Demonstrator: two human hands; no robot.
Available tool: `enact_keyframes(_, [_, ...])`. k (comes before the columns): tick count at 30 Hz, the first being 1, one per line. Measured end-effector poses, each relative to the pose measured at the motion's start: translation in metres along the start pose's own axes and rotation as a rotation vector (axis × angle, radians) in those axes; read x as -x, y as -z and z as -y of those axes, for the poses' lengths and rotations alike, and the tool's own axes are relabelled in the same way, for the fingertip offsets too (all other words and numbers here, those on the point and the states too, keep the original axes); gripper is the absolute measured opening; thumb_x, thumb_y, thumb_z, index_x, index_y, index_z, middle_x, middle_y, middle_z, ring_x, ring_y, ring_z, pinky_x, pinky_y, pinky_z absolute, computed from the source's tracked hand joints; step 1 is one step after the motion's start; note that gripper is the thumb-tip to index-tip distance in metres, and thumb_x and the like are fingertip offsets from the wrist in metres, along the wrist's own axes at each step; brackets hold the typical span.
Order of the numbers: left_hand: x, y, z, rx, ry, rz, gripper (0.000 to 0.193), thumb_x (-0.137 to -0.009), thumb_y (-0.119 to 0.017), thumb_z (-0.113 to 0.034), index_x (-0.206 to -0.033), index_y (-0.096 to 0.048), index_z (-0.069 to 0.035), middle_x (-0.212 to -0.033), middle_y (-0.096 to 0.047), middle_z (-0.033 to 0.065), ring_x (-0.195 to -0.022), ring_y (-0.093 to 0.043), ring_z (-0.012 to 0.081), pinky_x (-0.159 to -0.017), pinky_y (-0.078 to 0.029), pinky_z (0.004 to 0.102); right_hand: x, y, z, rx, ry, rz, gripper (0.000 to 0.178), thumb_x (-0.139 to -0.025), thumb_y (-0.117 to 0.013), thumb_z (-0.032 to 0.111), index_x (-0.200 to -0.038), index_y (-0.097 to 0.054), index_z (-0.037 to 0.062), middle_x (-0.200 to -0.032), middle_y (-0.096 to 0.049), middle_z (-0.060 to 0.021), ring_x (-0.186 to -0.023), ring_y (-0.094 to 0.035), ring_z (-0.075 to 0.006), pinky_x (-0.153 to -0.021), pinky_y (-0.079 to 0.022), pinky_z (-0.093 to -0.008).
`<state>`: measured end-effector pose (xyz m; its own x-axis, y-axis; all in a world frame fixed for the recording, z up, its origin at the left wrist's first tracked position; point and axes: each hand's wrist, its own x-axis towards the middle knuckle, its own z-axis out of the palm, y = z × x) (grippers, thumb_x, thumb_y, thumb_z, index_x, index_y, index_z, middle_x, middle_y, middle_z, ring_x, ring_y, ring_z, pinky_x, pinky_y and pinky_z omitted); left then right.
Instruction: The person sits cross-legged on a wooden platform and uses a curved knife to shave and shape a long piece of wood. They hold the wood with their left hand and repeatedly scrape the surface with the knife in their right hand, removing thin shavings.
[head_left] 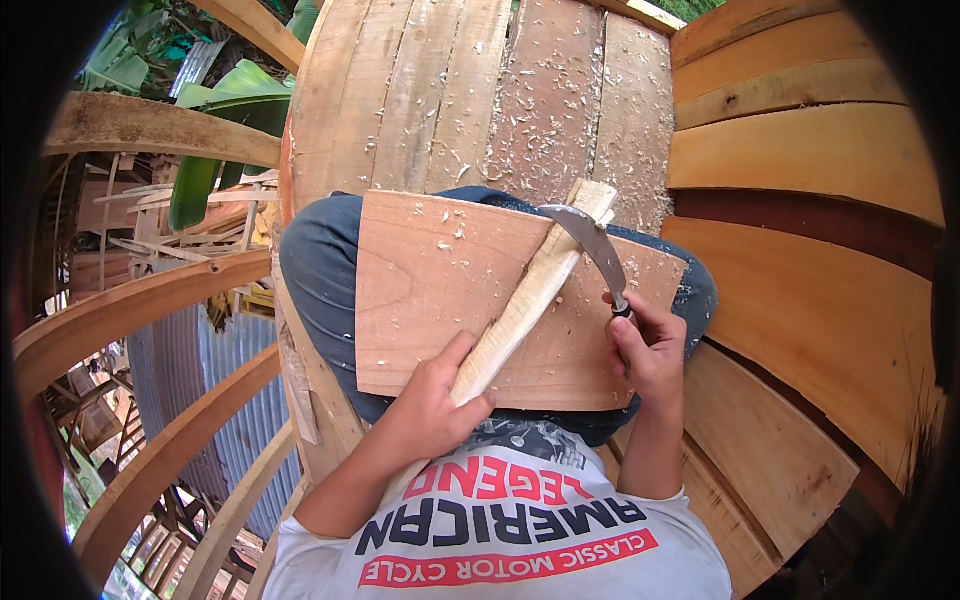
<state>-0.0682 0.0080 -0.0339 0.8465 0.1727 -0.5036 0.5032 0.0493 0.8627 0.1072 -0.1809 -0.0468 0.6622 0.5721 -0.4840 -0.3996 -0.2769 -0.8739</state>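
My left hand [437, 400] is closed around the near end of a pale wooden stick [515, 322], which slants up and away to the right. In my right hand [648, 345] is the dark handle of a sickle [596, 243]. Its curved metal blade lies across the stick near the far end, with a small curl of wood beside the tip of the stick. Under the stick, a flat plywood board [420, 290] rests over my crossed legs. The lower part of the sickle's handle is hidden by my fingers.
Wood shavings [555, 95] lie scattered over the plank floor [400, 80] ahead and on the board. A wall of wooden boards [800, 150] rises on the right. Curved-looking wooden rails [160, 300] stand at the left, with corrugated metal sheets [240, 380] and banana leaves [235, 100] beyond.
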Motion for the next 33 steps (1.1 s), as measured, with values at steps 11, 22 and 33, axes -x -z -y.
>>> enact_keyframes(11, [0.002, -0.003, 0.0, -0.008, 0.012, -0.019, 0.035, -0.075, -0.06, -0.01, -0.105, -0.046, 0.002, -0.076, -0.053, 0.0155, -0.069, -0.051, 0.019, -0.067, -0.043, 0.0306, 0.005, -0.002, -0.004, 0.028, 0.056, 0.072, 0.033, -0.084, -0.064, 0.002, -0.116, -0.06, -0.0048, -0.07, -0.059, -0.0002, -0.056, -0.049, -0.0019, -0.049, -0.036, -0.0175])
enact_keyframes(22, [0.002, -0.002, 0.001, -0.004, 0.009, -0.026, 0.036, -0.075, -0.06, -0.009, -0.106, -0.046, 0.002, -0.077, -0.053, 0.0162, -0.07, -0.051, 0.0199, -0.067, -0.043, 0.0315, -0.005, -0.001, 0.004, -0.002, 0.032, 0.077, 0.029, -0.086, -0.063, 0.005, -0.113, -0.061, -0.003, -0.064, -0.054, 0.0033, -0.047, -0.042, -0.0014, -0.043, -0.031, -0.0176])
enact_keyframes(33, [0.002, 0.0, -0.004, 0.084, 0.074, 0.008, 0.037, -0.071, -0.06, -0.009, -0.104, -0.046, 0.001, -0.077, -0.043, 0.0066, -0.074, -0.042, 0.0146, -0.069, -0.038, 0.0271, -0.001, -0.02, -0.014, 0.42, 0.454, -0.382, 0.031, -0.079, -0.07, 0.002, -0.108, -0.064, -0.005, -0.083, -0.067, -0.0036, -0.074, -0.056, -0.004, -0.066, -0.044, -0.0189])
